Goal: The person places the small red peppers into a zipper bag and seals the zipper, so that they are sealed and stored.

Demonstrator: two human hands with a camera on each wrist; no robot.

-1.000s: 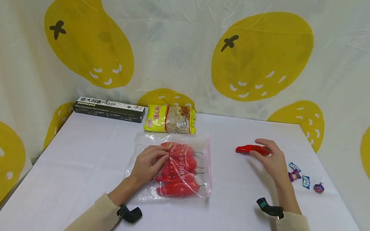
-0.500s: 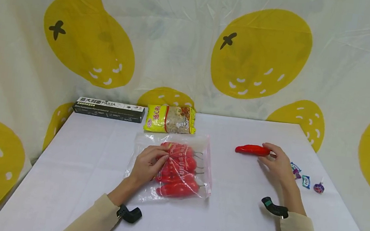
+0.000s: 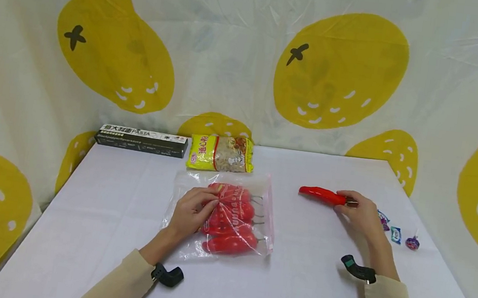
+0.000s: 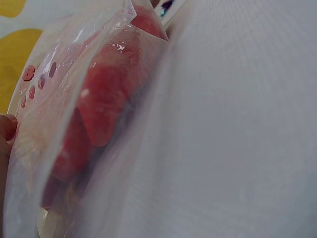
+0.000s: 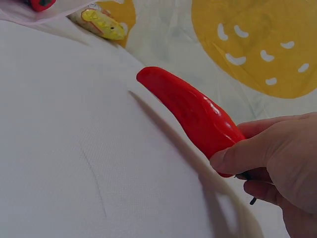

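Note:
A clear zip bag (image 3: 270, 207) with pink lettering lies mid-table, several red chili peppers (image 3: 233, 241) inside it. My left hand (image 3: 191, 211) pinches the bag's upper film, and creases fan out from the fingertips. The left wrist view shows the bag's side (image 4: 49, 114) raised with red peppers (image 4: 106, 84) behind the film. To the right, my right hand (image 3: 363, 216) holds one more red chili pepper (image 3: 320, 194) by its stem end. In the right wrist view this pepper (image 5: 193, 111) points away from the thumb, its dark stem showing under the fingers.
A black pasta box (image 3: 141, 142) and a yellow pasta packet (image 3: 220, 153) lie along the back edge of the white table (image 3: 294, 285). By the right wrist are small wrapped candies (image 3: 396, 235) and a lollipop (image 3: 412, 242). A patterned curtain (image 3: 234, 44) hangs behind.
The right hand has shifted right along the chili pepper to its stem end, and the pepper's tip has moved slightly left. The left hand and bag stay put.

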